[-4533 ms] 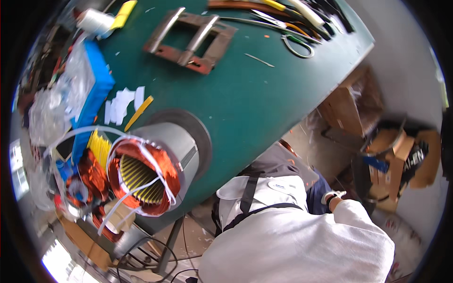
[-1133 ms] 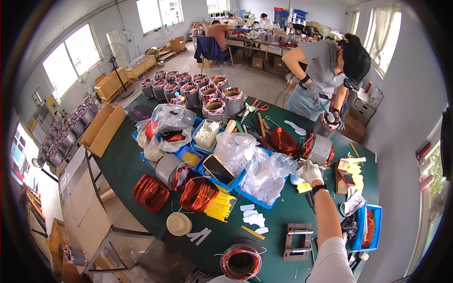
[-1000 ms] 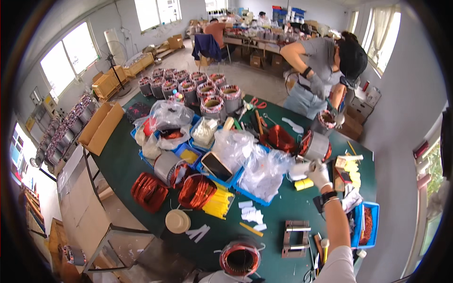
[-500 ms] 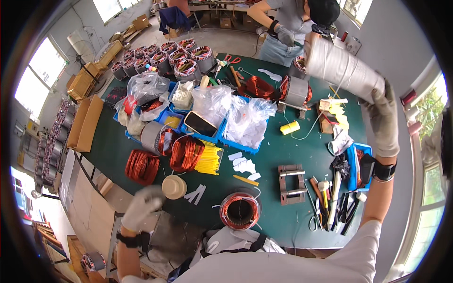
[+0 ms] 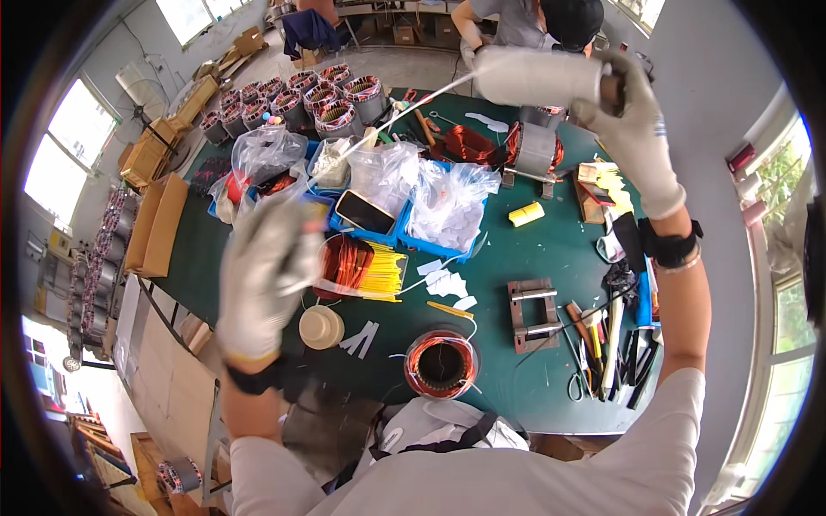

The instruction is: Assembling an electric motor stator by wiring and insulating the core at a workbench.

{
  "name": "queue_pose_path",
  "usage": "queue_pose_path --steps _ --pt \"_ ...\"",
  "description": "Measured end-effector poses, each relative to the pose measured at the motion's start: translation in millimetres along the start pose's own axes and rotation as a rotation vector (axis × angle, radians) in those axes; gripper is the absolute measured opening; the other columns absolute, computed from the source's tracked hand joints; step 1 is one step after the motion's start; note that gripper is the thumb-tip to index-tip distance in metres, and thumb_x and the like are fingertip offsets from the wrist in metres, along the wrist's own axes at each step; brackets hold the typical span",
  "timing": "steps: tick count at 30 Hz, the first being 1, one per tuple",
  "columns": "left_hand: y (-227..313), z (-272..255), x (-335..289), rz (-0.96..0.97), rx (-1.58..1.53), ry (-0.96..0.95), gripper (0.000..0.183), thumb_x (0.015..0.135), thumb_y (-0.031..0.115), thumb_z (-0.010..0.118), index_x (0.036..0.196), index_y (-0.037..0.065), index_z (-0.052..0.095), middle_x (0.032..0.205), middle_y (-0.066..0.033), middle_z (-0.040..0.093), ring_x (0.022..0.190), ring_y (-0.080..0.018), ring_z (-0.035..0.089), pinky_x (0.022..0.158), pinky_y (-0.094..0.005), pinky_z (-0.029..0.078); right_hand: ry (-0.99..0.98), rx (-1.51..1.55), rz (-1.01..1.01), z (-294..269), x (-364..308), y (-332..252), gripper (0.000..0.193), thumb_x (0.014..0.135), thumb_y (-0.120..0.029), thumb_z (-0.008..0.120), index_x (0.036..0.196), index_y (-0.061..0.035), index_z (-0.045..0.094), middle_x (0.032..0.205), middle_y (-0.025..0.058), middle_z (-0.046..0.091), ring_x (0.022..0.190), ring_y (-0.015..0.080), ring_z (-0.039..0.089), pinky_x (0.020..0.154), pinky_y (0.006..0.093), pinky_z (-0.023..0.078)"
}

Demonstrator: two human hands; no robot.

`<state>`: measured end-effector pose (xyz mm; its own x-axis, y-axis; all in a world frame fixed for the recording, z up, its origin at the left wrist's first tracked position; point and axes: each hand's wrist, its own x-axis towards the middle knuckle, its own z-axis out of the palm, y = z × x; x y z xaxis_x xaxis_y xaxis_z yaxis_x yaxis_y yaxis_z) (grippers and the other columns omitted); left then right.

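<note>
My right hand, in a white work glove, is closed round the end of a large white cord spool above the far right of the table. A white cord runs from the spool, stretched across to my left hand. That gloved hand is smeared by motion; its fingers look closed on the cord, above the table's left side. A loose loop of cord hangs between it and the table. Nearest me stands a motor stator with copper windings, its bore facing up, white cord ends sticking out at its rim.
Blue bins with plastic bags, paper slips and a phone fill the middle. Yellow strips, a cream round container, a metal stand and hand tools lie around. Several stators stand far left; a co-worker is opposite.
My right hand has swung the spool leftward and levelled it. My left hand has risen, and a stretched cord now shows between spool and hand. The co-worker has shifted left.
</note>
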<state>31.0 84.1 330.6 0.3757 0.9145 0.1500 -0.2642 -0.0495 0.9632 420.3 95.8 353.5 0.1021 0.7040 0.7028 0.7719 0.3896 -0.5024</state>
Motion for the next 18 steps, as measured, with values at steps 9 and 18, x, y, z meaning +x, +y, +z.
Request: queue_pose_path --steps 9,18 --pt "24 -103 -129 -0.018 0.032 0.442 0.026 0.103 0.025 0.048 0.091 0.002 0.051 0.057 0.0016 0.037 0.042 -0.0033 0.026 0.037 -0.0197 0.021 -0.545 -0.476 0.356 146 -66 197 0.039 0.079 -0.019 0.066 0.117 -0.0146 0.057 0.101 0.0265 0.062 0.095 0.0455 0.063 0.085 0.0475 0.051" --pt "29 -85 -174 0.052 0.089 0.553 0.027 0.099 0.024 0.055 0.086 0.002 0.048 0.052 0.0028 0.034 0.038 -0.0047 0.025 0.039 -0.0218 0.018 -0.715 -0.533 0.54 255 -120 300 0.059 0.077 -0.019 0.066 0.132 -0.0073 0.048 0.121 0.0255 0.061 0.11 0.0413 0.059 0.096 0.0451 0.048"
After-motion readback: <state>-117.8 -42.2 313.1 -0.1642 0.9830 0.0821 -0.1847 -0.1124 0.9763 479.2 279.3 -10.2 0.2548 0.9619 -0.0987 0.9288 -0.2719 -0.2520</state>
